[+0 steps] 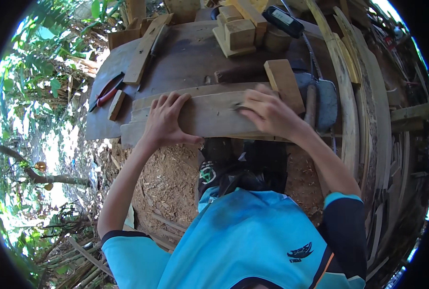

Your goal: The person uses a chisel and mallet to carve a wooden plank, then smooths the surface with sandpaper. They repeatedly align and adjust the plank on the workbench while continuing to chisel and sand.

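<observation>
A long, flat wooden board point(214, 115) lies crosswise near the table's front edge. My left hand point(167, 119) rests on its left part with fingers spread and thumb stretched along the near edge. Over the board's right part, my right hand point(270, 110) is closed in a pinch. A small dark tip sticks out to the left of its fingers. The rest of that small thing is hidden in the grip, so I cannot tell its kind. A wooden block point(284, 85) stands just beyond my right hand.
Red-handled pliers point(106, 94) and a small wood piece point(116, 105) lie at the left. A narrow plank point(147, 50) points away from me. Stacked blocks point(239, 34) and a black device point(283, 21) are at the back. A wooden handle point(310, 106) and long poles point(351, 111) flank the right.
</observation>
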{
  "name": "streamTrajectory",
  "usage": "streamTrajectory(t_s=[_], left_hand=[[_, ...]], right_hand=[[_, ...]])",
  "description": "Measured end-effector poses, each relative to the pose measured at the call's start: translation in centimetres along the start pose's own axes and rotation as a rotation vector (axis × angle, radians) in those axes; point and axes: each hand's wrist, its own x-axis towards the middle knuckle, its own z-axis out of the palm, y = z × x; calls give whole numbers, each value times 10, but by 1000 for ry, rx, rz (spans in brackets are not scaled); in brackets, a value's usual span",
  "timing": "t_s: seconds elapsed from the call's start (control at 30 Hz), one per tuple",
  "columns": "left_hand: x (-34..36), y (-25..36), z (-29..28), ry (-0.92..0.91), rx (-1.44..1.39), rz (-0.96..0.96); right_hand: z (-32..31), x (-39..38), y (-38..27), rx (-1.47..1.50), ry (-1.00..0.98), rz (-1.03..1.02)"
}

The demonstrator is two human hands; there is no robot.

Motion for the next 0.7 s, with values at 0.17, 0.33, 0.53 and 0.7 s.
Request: streamTrajectory(t_s=[0.17, 0.33, 0.53, 0.7], left_hand=[[17, 7, 5, 28, -74, 51], [14, 6, -3, 385, -685, 28], [51, 72, 10, 68, -315, 28], [26, 68, 39, 251, 121, -57]], right_hand=[[39, 9, -16, -56, 177, 233], [53, 33, -39, -126, 97, 229], [26, -9, -37, -216, 283, 325], [25, -50, -11, -444, 272, 486]])
